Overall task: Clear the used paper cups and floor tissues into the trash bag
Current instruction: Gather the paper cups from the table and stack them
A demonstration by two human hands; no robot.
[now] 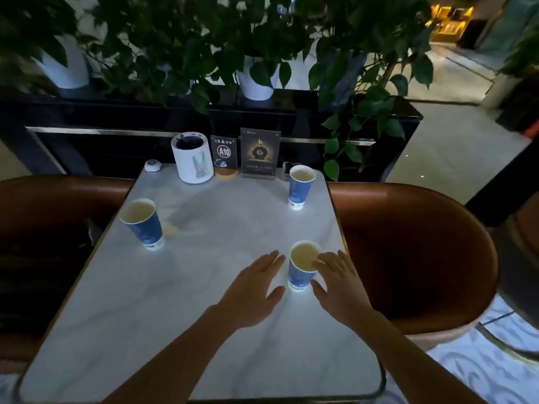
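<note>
Three blue paper cups stand upright on a white marble table (189, 287). The nearest cup (302, 265) is at the right front. My right hand (338, 282) is at its right side, fingers spread and touching its rim and wall. My left hand (253, 290) hovers open just left of that cup, palm down, not touching it. A second cup (144, 224) stands near the left edge, a third cup (300, 186) at the far right. No trash bag or floor tissues are in view.
At the table's far edge stand a white cylindrical holder (192, 158), a small white call button (153, 165), an "A10" table sign (224, 156) and a dark menu card (259, 154). Brown curved seats (414, 243) flank both sides. Potted plants (256, 74) sit on a black ledge behind.
</note>
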